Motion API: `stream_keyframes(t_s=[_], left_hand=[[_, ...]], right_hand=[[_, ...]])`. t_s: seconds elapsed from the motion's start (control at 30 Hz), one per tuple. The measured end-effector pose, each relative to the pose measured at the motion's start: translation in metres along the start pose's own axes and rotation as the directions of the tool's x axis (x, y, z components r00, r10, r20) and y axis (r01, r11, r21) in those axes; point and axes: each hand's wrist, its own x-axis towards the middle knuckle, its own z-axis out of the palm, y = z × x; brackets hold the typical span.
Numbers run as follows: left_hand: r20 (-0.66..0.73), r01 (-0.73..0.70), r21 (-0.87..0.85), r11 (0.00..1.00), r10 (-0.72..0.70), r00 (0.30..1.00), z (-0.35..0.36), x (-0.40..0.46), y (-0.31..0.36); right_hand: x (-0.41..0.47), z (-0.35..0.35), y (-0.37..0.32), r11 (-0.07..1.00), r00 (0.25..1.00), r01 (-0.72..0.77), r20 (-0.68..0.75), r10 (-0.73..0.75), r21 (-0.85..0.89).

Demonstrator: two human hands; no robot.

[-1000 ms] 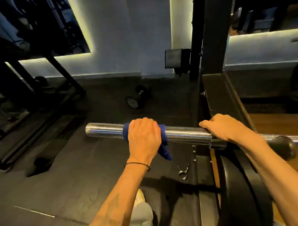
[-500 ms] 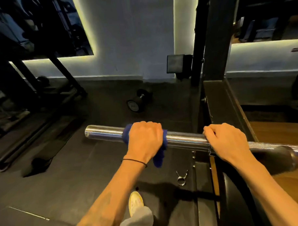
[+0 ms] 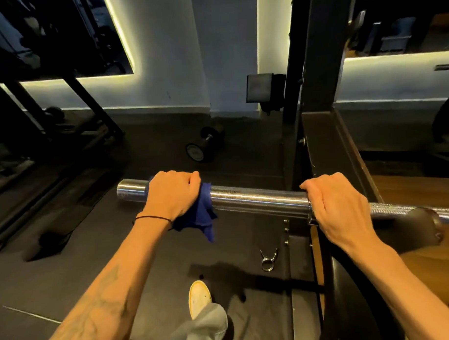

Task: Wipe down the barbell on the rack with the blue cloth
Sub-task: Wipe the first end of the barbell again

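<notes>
My left hand (image 3: 172, 194) grips the blue cloth (image 3: 201, 216) around the barbell (image 3: 257, 198) sleeve while my right hand (image 3: 334, 206) clasps the bar.

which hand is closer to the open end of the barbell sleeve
Left. The left hand grips the blue cloth around the barbell just beside its open end. The right hand grips the bar far along it, at the collar by the rack.

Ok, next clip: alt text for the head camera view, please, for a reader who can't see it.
A person's left hand grips a blue cloth wrapped round the chrome end of a barbell on a rack, while the right hand holds the bar near its collar. On the dark gym floor lie a dumbbell beyond the bar and a spring clip below it.
</notes>
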Motion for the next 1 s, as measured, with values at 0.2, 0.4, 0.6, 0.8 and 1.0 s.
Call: stream_keyframes(t_s=[0.2, 0.4, 0.6, 0.8, 1.0], left_hand=[[0.044, -0.010, 0.077, 0.997, 0.007, 0.999, -0.015, 0.002, 0.069], [-0.064, 0.148, -0.101, 0.984, -0.155, 0.986, 0.000, -0.017, 0.084], [-0.269, 0.097, -0.294, 0.951, -0.179, 0.946, 0.013, -0.029, 0.100], [-0.219, -0.078, -0.244, 0.967, 0.023, 0.975, -0.007, -0.005, 0.107], [-0.056, -0.012, -0.021, 1.000, 0.011, 0.998, 0.004, -0.010, 0.015]], right_hand=[[-0.022, 0.007, -0.021, 0.975, 0.976, -0.055, -0.195, 0.098, 0.213], [0.044, -0.020, -0.009, 0.888, 0.904, -0.392, 0.280, 0.324, 0.240], [0.057, -0.022, -0.015, 0.973, 0.708, -0.053, 0.679, 0.194, -0.223], [0.042, -0.021, -0.014, 0.958, 0.823, 0.017, 0.549, 0.149, -0.285], [0.020, -0.008, -0.012, 0.975, 0.935, -0.202, 0.278, 0.221, -0.093]])
